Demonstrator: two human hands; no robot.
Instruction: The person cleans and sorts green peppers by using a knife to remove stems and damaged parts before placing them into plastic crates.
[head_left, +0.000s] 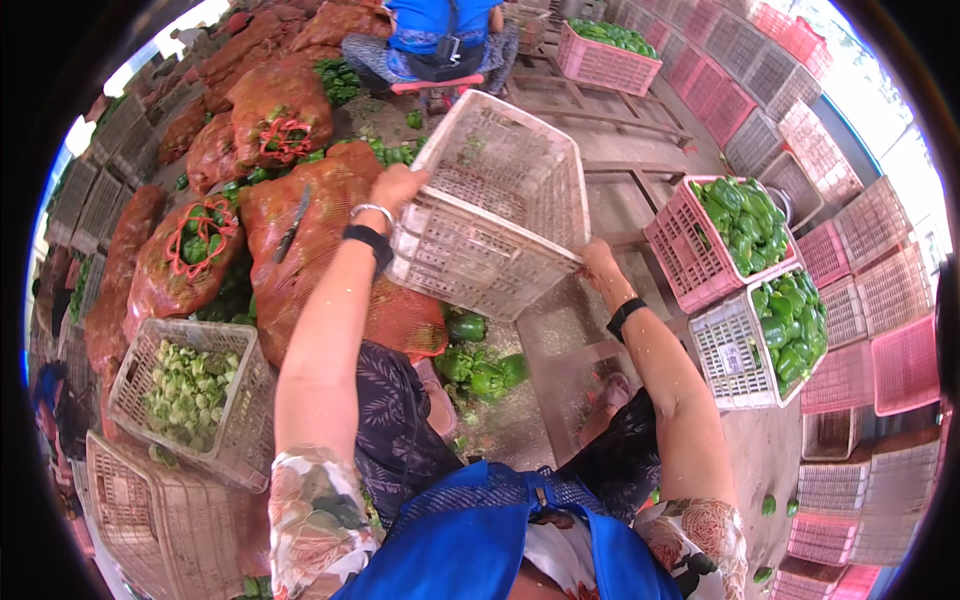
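Observation:
A dirty white plastic crate point(480, 255) hangs tilted in front of me, bare inside apart from a few small scraps. My left hand point(402, 190) is closed on its left rim. My right hand point(603, 270) grips the corner at its right side. Just left of the crate, a large red mesh sack point(270, 215) lies with a dark-bladed knife point(292, 225) on top. Several green bell peppers point(487, 375) rest on the floor below the crate, by my feet.
On the right, a pink crate point(690, 260) and a white crate point(720, 350) hold green peppers beside low wooden racks point(600, 120). A crate of pale trimmings point(240, 370) stands left. More sacks point(280, 100) and a seated person in blue point(440, 30) are ahead. Stacked crates point(830, 480) line the right.

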